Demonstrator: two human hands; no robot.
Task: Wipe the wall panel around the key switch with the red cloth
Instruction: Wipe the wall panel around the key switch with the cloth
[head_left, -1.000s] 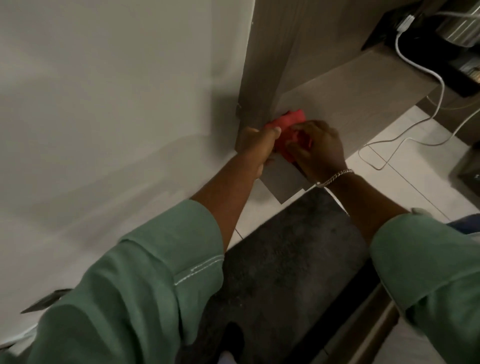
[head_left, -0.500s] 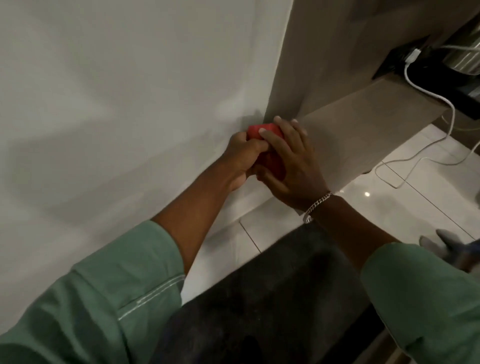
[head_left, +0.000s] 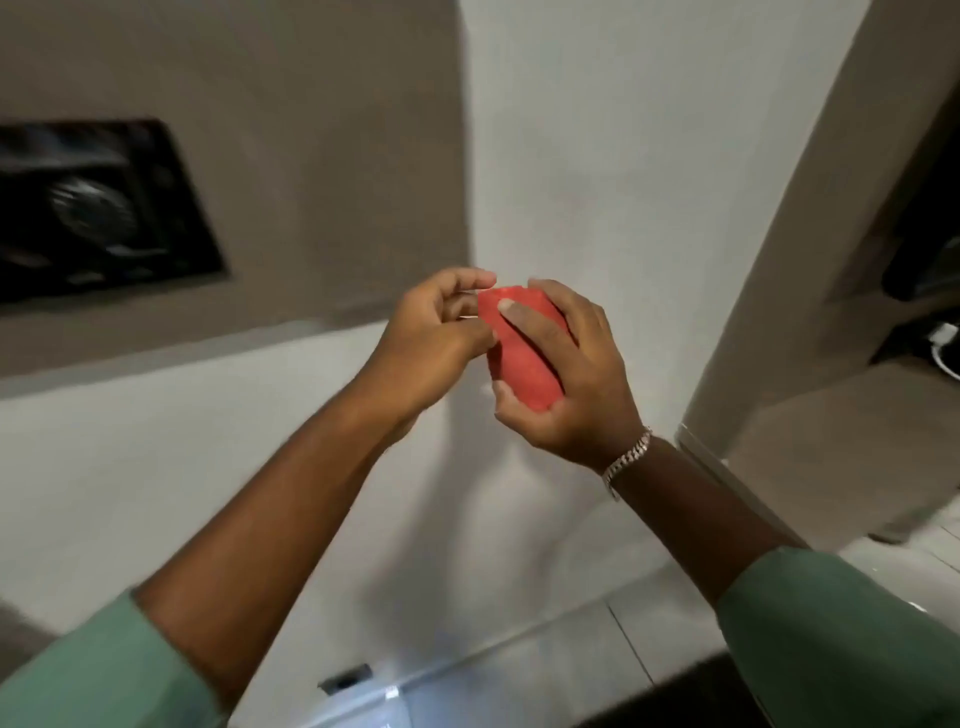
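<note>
head view: pale wall (head_left: 623, 156), taupe panel (head_left: 311, 130), tiled floor (head_left: 571, 654)

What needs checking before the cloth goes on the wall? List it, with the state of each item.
1. Red cloth in hand: ok, folded and held by the right hand.
2. Left hand helping: ok, its fingertips pinch the cloth's upper left edge.
3. Cloth touching the white wall: not ok, it is held up in front of it.
4. Key switch located: cannot tell, no switch is visible here.
5. Dark framed panel on the left: cannot tell what it is, too blurred.
6. Bracelet clear of the cloth: ok, it sits at the right wrist.
</note>
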